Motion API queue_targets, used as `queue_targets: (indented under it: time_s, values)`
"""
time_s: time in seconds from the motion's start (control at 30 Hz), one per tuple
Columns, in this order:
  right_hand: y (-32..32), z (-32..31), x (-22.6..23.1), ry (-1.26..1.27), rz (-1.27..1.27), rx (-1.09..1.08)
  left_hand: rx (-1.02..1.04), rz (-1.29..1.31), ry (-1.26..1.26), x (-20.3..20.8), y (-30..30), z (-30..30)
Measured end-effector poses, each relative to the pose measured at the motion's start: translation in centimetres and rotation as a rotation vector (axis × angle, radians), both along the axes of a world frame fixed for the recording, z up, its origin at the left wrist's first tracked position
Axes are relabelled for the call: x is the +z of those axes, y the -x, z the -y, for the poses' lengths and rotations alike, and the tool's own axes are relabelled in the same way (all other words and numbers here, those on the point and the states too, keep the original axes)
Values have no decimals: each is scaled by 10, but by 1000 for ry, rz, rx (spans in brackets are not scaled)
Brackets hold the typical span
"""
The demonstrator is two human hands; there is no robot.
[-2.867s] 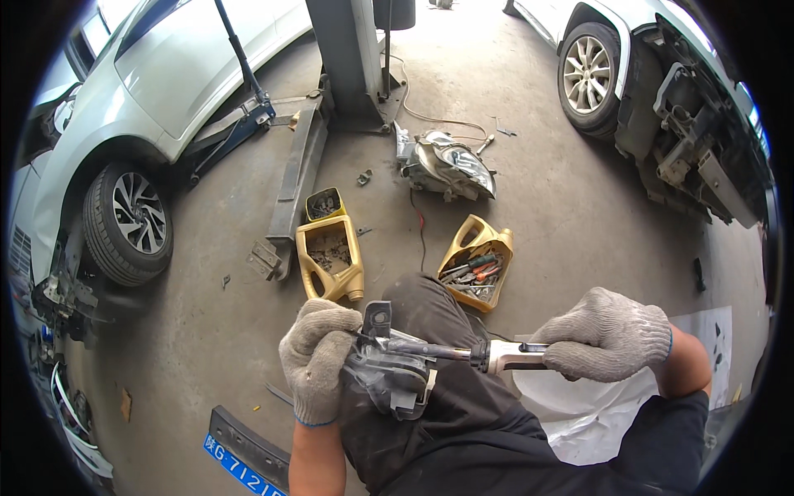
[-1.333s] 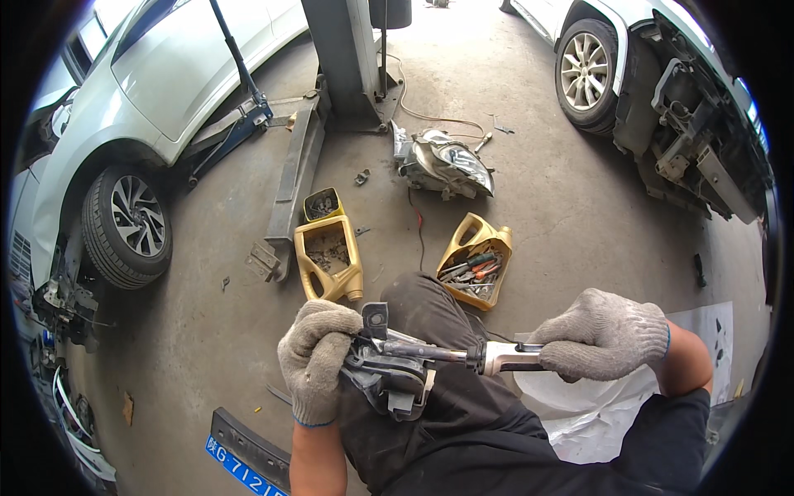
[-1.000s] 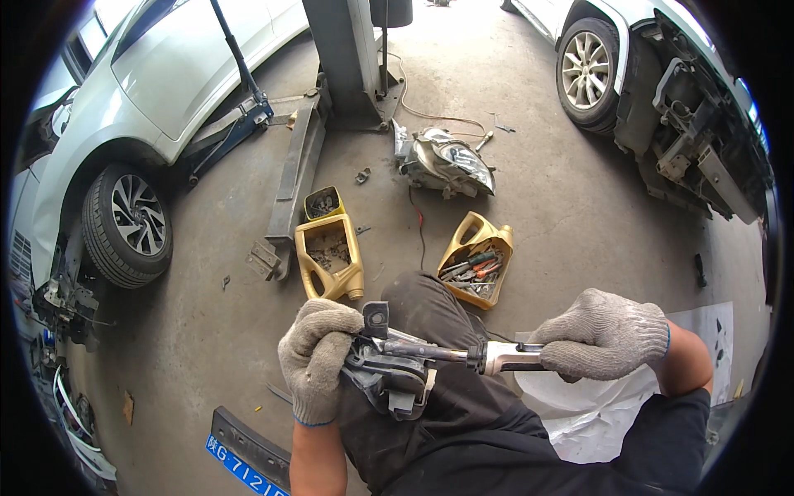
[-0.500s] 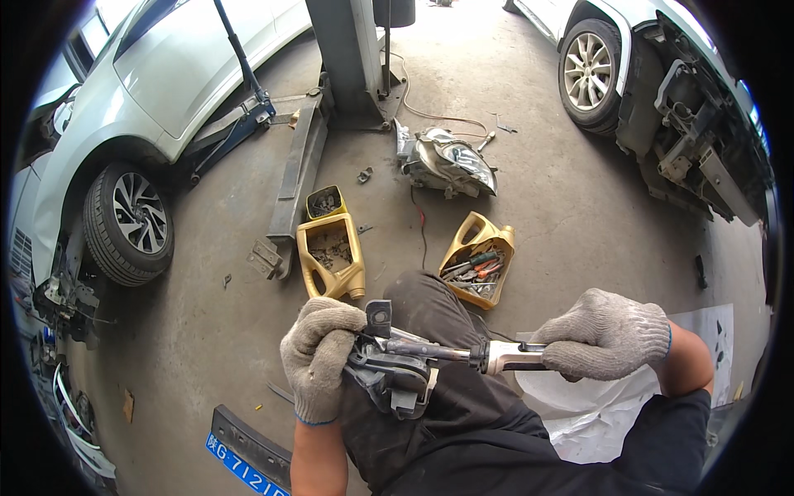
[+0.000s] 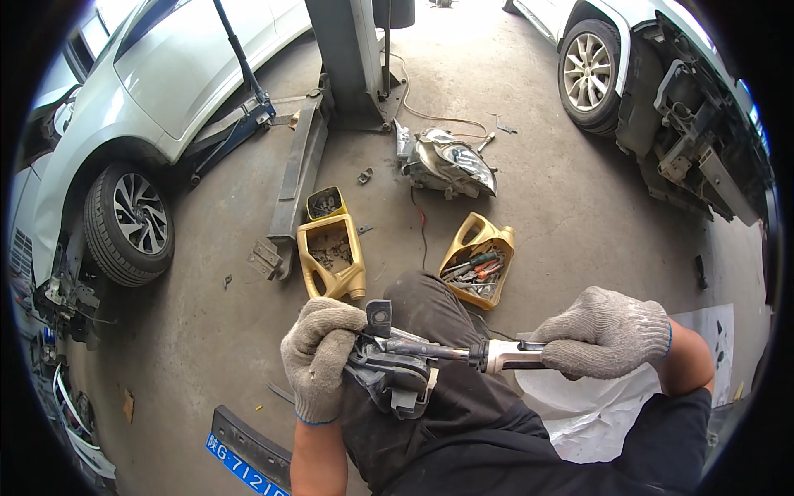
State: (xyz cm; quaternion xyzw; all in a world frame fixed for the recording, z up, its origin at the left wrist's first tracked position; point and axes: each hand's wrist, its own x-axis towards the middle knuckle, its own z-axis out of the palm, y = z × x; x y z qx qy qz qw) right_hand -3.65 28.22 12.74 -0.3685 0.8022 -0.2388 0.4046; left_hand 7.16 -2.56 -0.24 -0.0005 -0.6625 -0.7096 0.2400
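Observation:
My left hand (image 5: 321, 351), in a grey knitted glove, grips the left side of a dark grey plastic car part (image 5: 389, 376) above my knee. A black tab with a hole (image 5: 379, 318) stands up at its top. My right hand (image 5: 608, 335), gloved alike, is closed around the rear of a tool with a metal shaft and a white-and-black grip (image 5: 500, 357). The shaft points left and lies across the top of the car part. Where its tip meets the part I cannot make out, and the tool's exact kind does not show.
Ahead stand cut-open yellow jugs, one with small fasteners (image 5: 331, 248), another with hand tools (image 5: 480, 277). Farther off lie a headlight (image 5: 451, 165) and a hose. A lift post (image 5: 351, 66) rises between two white cars. White sheeting (image 5: 587, 413) lies right, a licence plate (image 5: 244, 463) lower left.

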Motion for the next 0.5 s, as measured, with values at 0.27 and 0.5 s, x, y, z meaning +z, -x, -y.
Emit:
queue_targets:
  time_s: [0.27,0.5]
  values:
    - [-1,0,1,12,-26,2,6,6,-5,-1,0,0]
    - [-1,3,3,20,-11,-11,14,9,6,1,0,0]
